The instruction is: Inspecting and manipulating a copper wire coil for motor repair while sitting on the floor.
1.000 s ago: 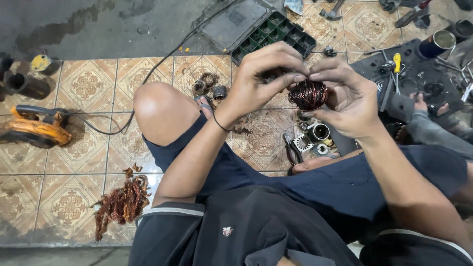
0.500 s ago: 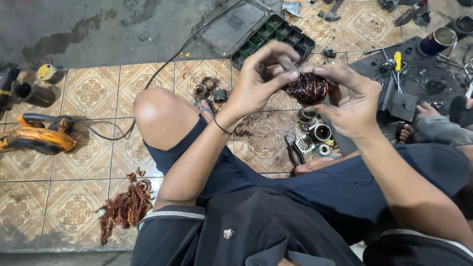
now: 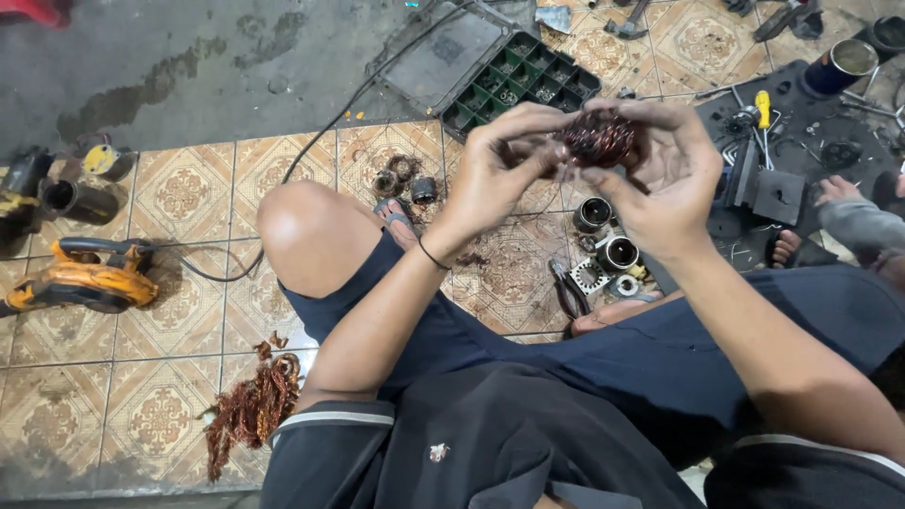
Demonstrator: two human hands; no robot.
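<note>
Both my hands hold a small motor core wound with copper wire (image 3: pixel 598 138) in front of me, above the tiled floor. My left hand (image 3: pixel 497 170) pinches its left side with fingertips curled over the coil. Around the right side wraps my right hand (image 3: pixel 666 179), thumb below and fingers over the top. Thin copper strands trail down between the hands. Below them, on the tiles, lie round metal motor parts (image 3: pixel 605 247) and pliers (image 3: pixel 567 286).
An orange power tool (image 3: pixel 83 277) with a black cord lies at left. A heap of stripped copper wire (image 3: pixel 249 408) sits by my left knee. A green compartment tray (image 3: pixel 521 81) is behind. A black mat (image 3: pixel 799 141) with tools, and another person's foot (image 3: pixel 841 196), are at right.
The view has shifted slightly. My hands keep the wound core between them and have rotated it a little, with my left fingers now curled further over the coil.
</note>
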